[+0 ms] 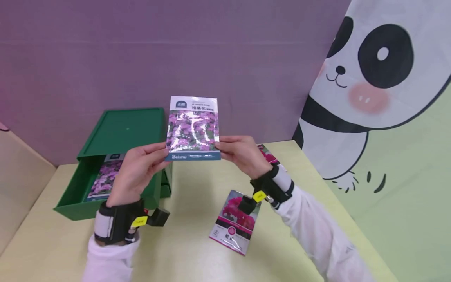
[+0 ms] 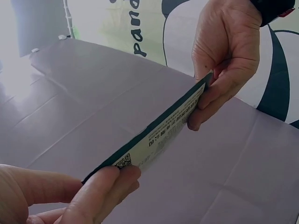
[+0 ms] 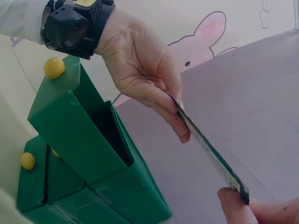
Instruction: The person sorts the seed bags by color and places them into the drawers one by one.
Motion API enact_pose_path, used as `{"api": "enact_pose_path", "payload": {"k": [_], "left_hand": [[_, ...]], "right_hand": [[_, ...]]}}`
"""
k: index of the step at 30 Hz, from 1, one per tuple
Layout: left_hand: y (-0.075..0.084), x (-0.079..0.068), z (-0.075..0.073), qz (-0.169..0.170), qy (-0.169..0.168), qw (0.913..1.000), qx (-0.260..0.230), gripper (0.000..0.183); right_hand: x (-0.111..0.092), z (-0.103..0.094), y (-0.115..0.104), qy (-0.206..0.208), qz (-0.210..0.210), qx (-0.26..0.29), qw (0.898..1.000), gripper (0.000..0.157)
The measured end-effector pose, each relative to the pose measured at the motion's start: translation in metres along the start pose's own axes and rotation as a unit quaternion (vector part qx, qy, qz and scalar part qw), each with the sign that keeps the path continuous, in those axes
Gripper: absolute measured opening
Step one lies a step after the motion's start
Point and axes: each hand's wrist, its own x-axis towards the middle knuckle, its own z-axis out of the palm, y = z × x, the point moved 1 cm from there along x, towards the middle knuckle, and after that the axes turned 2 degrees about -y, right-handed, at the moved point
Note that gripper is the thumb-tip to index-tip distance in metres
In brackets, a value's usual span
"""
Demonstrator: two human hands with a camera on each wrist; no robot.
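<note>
A flower seed packet (image 1: pixel 193 129) with pink-purple blooms and a blue bottom band is held up above the table, its front facing the head camera. My left hand (image 1: pixel 139 168) pinches its lower left edge, thumb in front and fingers behind. At the lower right edge, my right hand (image 1: pixel 246 154) pinches it the same way. The left wrist view shows the packet's printed back (image 2: pixel 161 135) with a QR code. Behind my left hand, a similar purple-flowered packet (image 1: pixel 105 178) lies in the pulled-out drawer (image 1: pixel 70 209) of a green cabinet (image 1: pixel 123 129).
On the table (image 1: pixel 190 243) lies a red-flowered seed packet (image 1: pixel 234 221), partly covered by the right wrist camera. Another red-flowered packet (image 1: pixel 268 155) shows behind my right hand. Yellow knobs (image 3: pixel 54 68) stick out from the cabinet's drawers. A purple cloth wall (image 1: pixel 229 70) stands behind the table.
</note>
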Motion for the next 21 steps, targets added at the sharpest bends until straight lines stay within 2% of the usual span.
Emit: {"api": "enact_pose_path", "payload": {"k": [7, 11, 21], "left_hand": [[0.002, -0.013, -0.019, 0.011, 0.010, 0.9972, -0.074, 0.021], [0.003, -0.021, -0.029, 0.015, 0.015, 0.9949, -0.099, 0.020], [-0.002, -0.043, -0.051, 0.016, 0.004, 0.9889, -0.148, 0.018]], "right_hand": [[0.008, 0.021, 0.004, -0.016, 0.000, -0.013, 1.000, 0.029], [0.012, 0.032, 0.007, -0.034, 0.000, -0.018, 0.999, 0.028], [0.019, 0.054, 0.014, -0.078, 0.018, -0.031, 0.996, 0.028]]}}
